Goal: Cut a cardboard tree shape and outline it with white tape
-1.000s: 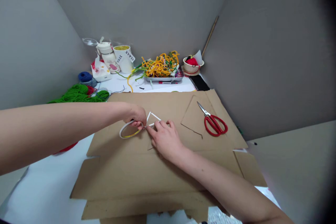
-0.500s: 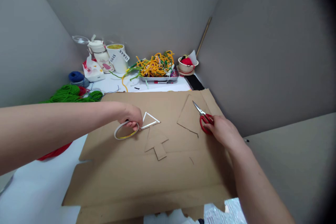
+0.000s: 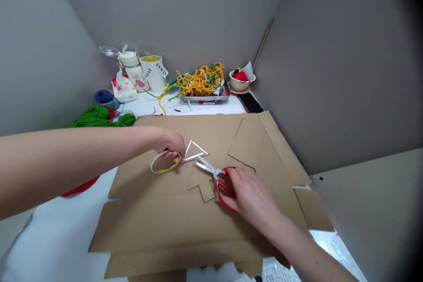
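Observation:
My left hand [image 3: 172, 144] is closed on a roll of white double-sided tape [image 3: 152, 166], at the left corner of a small cardboard triangle edged with white strips [image 3: 196, 156]. Red-handled scissors [image 3: 216, 172] are in my right hand [image 3: 253, 191], fingers in the loops. Their blades are parted and point left, near the triangle's lower edge. Beneath the blades lies a cardboard tree-shaped piece [image 3: 206, 191], partly covered by the scissors. All of this is over a large flattened cardboard sheet [image 3: 158, 224].
A cut outline [image 3: 244, 141] marks the sheet's right side. Behind it stand a tray of orange and green yarn [image 3: 201, 83], a bowl with red yarn [image 3: 242, 81], a white bottle [image 3: 134, 70] and a tissue pack [image 3: 124, 90]. Green yarn [image 3: 94, 116] lies at left.
My right hand has brought the scissors left across the sheet to the triangle, and the blades have opened. The left hand keeps its hold on the tape. The view has shifted slightly.

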`<control>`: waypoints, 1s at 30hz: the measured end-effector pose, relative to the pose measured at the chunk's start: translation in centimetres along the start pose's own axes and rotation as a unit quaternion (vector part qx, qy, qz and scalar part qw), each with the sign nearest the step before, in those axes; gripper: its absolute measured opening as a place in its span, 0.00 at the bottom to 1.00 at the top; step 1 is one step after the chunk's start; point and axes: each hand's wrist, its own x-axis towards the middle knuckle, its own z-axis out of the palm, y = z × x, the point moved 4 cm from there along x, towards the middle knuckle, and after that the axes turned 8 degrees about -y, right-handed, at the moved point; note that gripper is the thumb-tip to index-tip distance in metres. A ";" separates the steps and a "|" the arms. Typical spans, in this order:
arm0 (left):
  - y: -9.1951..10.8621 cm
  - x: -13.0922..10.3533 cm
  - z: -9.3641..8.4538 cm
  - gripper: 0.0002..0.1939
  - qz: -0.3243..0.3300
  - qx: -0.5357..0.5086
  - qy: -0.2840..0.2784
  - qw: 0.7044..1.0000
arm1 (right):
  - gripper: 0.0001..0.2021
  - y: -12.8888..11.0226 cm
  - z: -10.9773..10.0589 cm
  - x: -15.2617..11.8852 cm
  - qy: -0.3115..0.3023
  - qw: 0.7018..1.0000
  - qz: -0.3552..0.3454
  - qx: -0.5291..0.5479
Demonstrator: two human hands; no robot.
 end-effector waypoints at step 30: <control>-1.2 -0.1 -1.1 0.06 0.010 -0.080 0.023 0.997 | 0.08 -4.6 -0.3 3.6 0.005 0.991 0.020 -0.132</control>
